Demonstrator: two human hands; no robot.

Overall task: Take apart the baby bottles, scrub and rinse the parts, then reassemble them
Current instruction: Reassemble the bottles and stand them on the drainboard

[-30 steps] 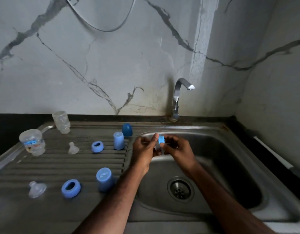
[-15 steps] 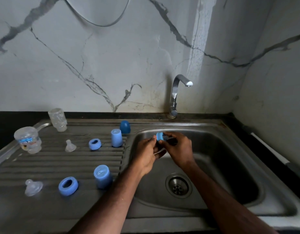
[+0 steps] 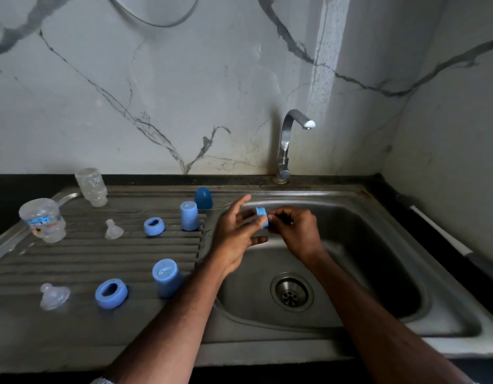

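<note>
Both hands worked over the sink basin [image 3: 378, 245], below and in front of the tap [image 3: 291, 139]. The small blue ring [image 3: 262, 217] was held between them — the left hand [image 3: 237, 236] pinched it with the thumb while its other fingers were spread, and the right hand [image 3: 298, 231] gripped its far side with curled fingertips. Whether a teat sat inside the ring could not be told.

The ring appeared light, rigid plastic, probably slippery if wet; the outer rim looked the safest place to hold, thumb opposite forefinger.

To the left of the grip, on the drainboard [image 3: 73, 261], stood blue caps [image 3: 167, 277], collars [image 3: 111, 293], clear teats [image 3: 53, 296] — soft and easily deformed — and two clear bottles [image 3: 43, 220].
</note>
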